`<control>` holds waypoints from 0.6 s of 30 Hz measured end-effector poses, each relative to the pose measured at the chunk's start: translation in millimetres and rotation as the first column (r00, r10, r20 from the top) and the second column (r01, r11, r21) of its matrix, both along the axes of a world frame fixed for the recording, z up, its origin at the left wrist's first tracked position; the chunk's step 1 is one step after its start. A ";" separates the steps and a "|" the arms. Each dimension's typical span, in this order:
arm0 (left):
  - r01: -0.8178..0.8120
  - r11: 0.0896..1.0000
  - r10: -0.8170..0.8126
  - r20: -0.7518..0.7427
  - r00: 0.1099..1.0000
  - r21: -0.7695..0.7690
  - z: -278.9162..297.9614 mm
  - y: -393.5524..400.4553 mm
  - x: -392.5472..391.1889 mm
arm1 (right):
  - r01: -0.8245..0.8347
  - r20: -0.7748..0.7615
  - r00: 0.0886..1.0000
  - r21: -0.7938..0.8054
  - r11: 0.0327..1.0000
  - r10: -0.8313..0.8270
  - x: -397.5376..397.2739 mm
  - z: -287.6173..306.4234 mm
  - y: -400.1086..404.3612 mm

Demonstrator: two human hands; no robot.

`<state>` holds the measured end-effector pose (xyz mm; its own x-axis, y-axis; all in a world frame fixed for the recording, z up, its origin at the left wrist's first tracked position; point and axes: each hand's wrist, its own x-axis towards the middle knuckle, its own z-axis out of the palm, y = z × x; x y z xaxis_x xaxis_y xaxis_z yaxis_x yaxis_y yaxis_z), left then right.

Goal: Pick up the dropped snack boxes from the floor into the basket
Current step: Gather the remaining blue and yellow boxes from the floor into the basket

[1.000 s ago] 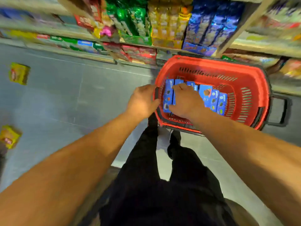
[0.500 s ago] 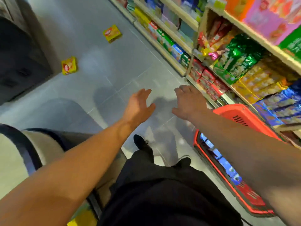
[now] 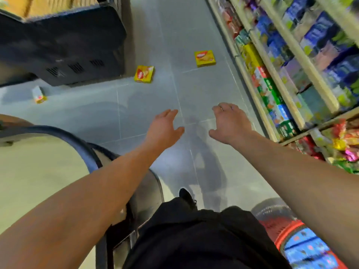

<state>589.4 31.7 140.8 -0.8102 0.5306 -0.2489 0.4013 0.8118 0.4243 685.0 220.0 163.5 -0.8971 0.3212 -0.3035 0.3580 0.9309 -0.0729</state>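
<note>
Yellow boxes are what you're after: one [image 3: 144,74] lies flat just beside the dark cabinet [image 3: 64,45], another [image 3: 205,58] lies farther up the aisle nearer the shelves [image 3: 272,78], and a third, smaller-looking box [image 3: 39,94] sits off to your left, too blurred to say how it lies. Both your hands are empty, held out over bare floor [image 3: 151,105]; your left hand [image 3: 163,129] has its fingers straight and spread, your right hand [image 3: 229,123] has them loosely bent, gripping nothing. All three boxes lie well ahead of your hands, none within reach as you stand. The red basket [image 3: 275,226], with blue packs already inside, is low at your right side, behind your right arm. To do this step well, walk up to the nearest box beside the cabinet before bending, then take it by its two long edges with one hand so it doesn't slide on the smooth tile. Consider bringing the basket along, since it will otherwise be a long carry back.
</note>
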 end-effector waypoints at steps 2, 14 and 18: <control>-0.060 0.998 0.060 0.013 0.998 0.006 1.1 -13.2 -33.0 | -0.043 0.002 0.999 -0.006 0.999 0.043 -40.9 4.1 -10.2; -0.304 0.952 0.304 0.022 0.952 -0.034 -24.1 -21.9 -226.8 | -0.312 0.017 0.950 -0.029 0.950 0.312 -282.5 -15.0 -9.2; -0.400 0.916 0.401 0.049 0.915 -0.025 -27.5 -13.6 -290.6 | -0.364 0.050 0.929 -0.065 0.929 0.367 -370.0 -20.1 -0.7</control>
